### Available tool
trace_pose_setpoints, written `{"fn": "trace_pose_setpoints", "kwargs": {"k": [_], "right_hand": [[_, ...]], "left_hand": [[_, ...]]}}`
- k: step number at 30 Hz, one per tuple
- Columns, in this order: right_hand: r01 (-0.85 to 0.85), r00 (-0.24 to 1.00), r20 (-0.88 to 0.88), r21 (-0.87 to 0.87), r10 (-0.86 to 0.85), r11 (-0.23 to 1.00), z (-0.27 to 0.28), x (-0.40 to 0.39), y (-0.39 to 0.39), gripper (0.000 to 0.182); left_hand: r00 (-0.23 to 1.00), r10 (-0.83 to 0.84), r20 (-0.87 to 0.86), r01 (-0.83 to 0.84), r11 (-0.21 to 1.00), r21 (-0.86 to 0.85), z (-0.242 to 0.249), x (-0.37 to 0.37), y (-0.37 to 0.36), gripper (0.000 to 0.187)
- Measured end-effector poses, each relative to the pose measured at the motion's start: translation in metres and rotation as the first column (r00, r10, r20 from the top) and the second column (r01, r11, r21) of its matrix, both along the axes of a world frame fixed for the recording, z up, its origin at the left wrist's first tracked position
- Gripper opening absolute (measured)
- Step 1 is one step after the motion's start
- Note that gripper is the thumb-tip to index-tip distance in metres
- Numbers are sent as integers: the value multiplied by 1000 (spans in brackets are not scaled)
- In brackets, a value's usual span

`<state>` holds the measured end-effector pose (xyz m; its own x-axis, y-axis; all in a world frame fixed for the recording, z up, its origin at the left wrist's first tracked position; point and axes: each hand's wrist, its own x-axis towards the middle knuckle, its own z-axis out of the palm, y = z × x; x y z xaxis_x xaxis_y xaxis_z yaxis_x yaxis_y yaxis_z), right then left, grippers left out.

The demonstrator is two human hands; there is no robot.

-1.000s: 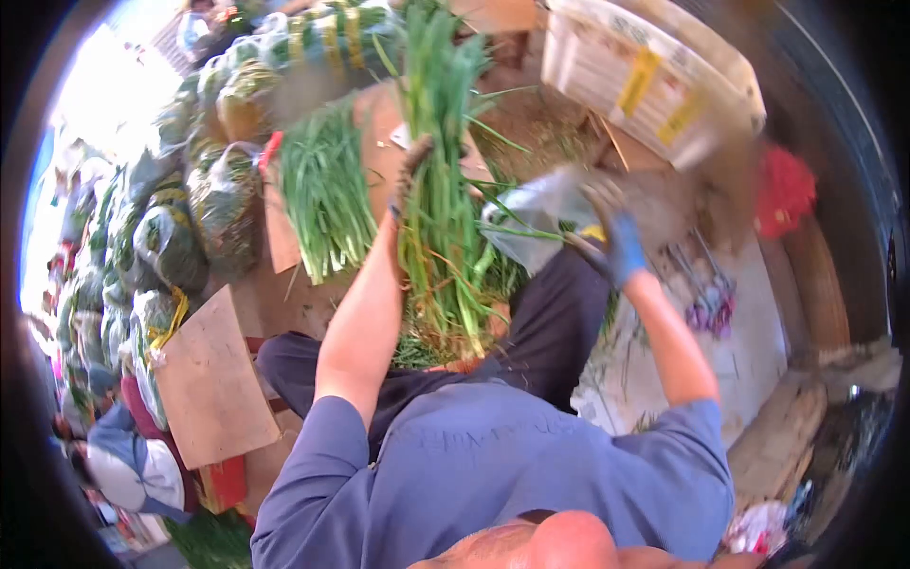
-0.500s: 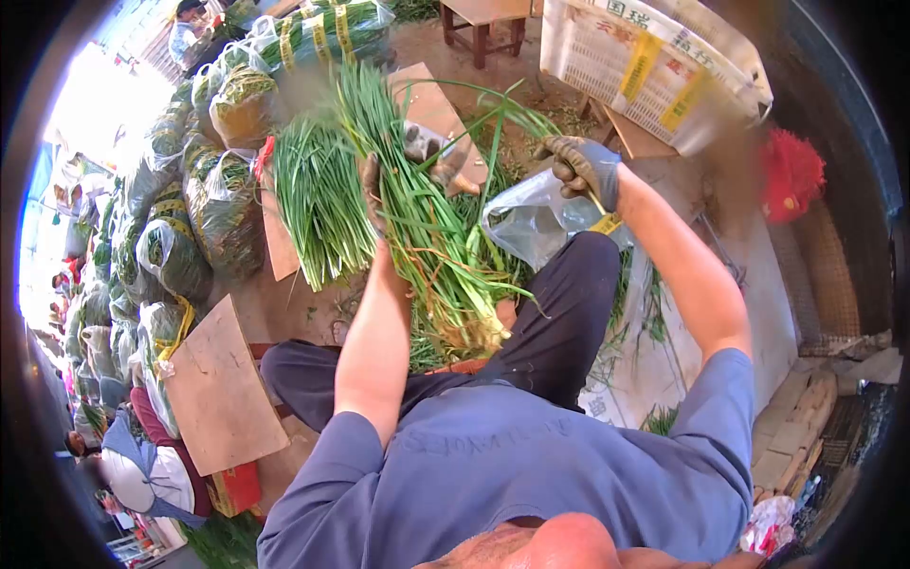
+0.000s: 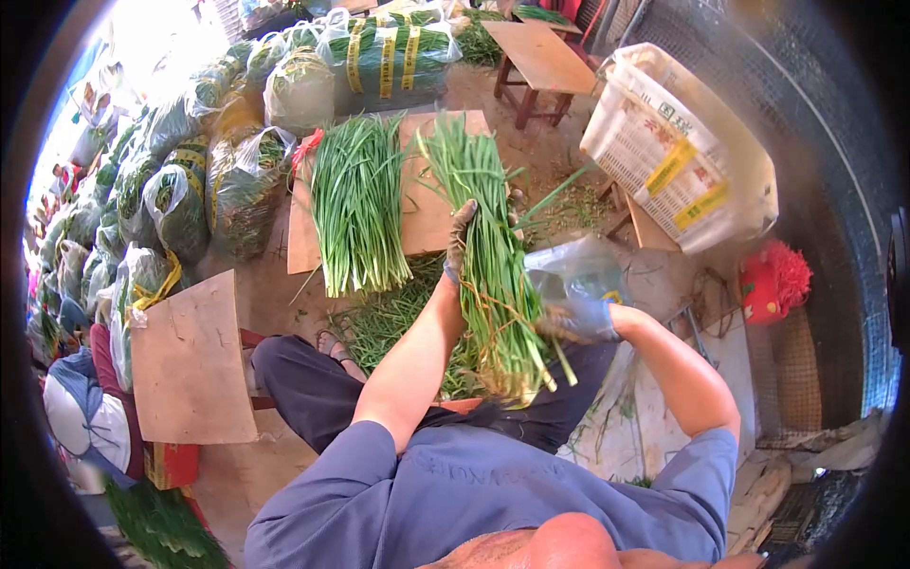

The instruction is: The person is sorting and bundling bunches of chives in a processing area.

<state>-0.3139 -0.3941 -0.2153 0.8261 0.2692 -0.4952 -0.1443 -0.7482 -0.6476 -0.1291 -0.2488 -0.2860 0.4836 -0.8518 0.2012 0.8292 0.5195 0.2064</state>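
A long bundle of green leafy stalks (image 3: 488, 247) hangs over my lap, its pale root ends pointing down toward me. My gloved left hand (image 3: 461, 239) is wrapped round the bundle's middle from the left. Beside the lower stalks on the right is my gloved right hand (image 3: 576, 321), blurred by motion, so its fingers cannot be made out. Just behind it, a clear plastic bag (image 3: 578, 268) lies near my knee. Another neat pile of green stalks (image 3: 360, 204) rests on a wooden board (image 3: 441, 180) in front of me.
Bagged greens (image 3: 175, 204) line the left side. A tilted board (image 3: 194, 365) stands at the near left, with another person (image 3: 90, 417) beyond it. A white crate (image 3: 678, 152) and red object (image 3: 773, 282) are at the right, a low table (image 3: 540, 57) at the back. Loose greens (image 3: 379, 327) cover the floor.
My right hand has come down and in toward the lower stalks, and is now blurred. The bundle is held more upright in my left hand. The whole view has shifted.
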Motion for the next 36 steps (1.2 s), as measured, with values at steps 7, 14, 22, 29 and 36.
{"fn": "trace_pose_setpoints", "kwargs": {"k": [7, 14, 22, 29, 36], "right_hand": [[537, 740, 147, 460, -657, 708, 32, 57, -59, 63], [111, 864, -24, 984, -503, 143, 49, 112, 21, 59], [240, 850, -109, 951, -516, 194, 8, 150, 7, 64], [223, 713, 32, 937, -701, 270, -69, 97, 93, 35], [477, 644, -161, 849, -748, 228, -260, 83, 166, 26]], "left_hand": [[917, -193, 350, 142, 976, 166, 1, 27, 13, 61], [820, -398, 412, 314, 914, 257, -5, 9, 19, 69], [825, -504, 254, 453, 860, 236, -43, 18, 36, 75], [826, 40, 562, -374, 785, 494, -34, 23, 180, 51], [721, 139, 679, -656, 454, 604, -28, -34, 277, 35]]}}
